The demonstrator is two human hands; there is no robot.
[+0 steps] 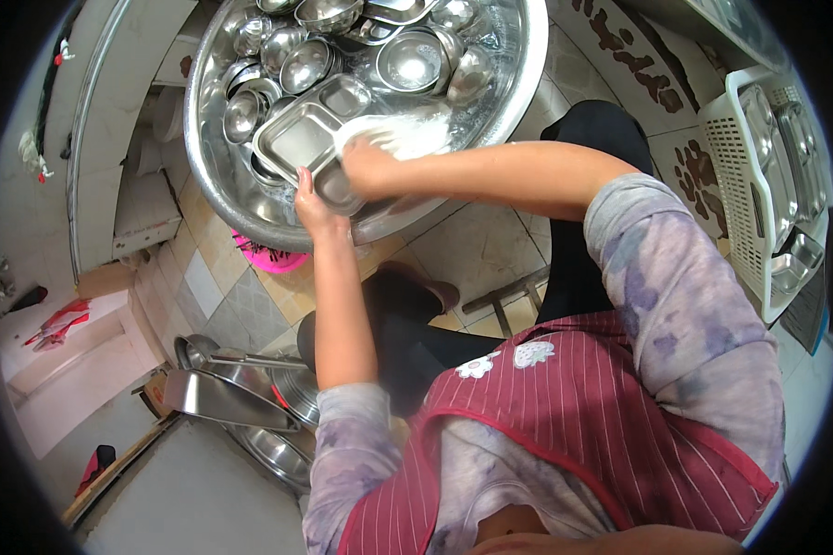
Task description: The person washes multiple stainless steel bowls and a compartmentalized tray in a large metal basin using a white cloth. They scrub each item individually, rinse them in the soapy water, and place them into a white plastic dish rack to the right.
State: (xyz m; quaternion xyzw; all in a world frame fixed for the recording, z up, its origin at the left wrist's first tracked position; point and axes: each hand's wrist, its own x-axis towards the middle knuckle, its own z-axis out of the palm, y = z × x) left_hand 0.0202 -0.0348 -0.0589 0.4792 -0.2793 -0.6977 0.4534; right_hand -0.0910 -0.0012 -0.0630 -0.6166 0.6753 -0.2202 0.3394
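Note:
My left hand [317,208] grips the lower edge of a metal compartment tray [298,139], which is tilted over a large round metal basin [205,163]. On the tray's right side, my right hand [369,166] is closed on a white cloth [396,132]; the cloth's far end is blurred. Behind the tray, stacked metal bowls [307,66] fill the left part of the basin. A larger metal bowl [409,59] with suds in it stands to their right. Water and foam show along the basin's right side.
A white plastic basket [732,159] holding metal trays stands at the right. Below the basin is a pink basket [271,257]. Metal pans and a long metal container [225,402] lie at the lower left. A low stool frame [503,302] is near my legs.

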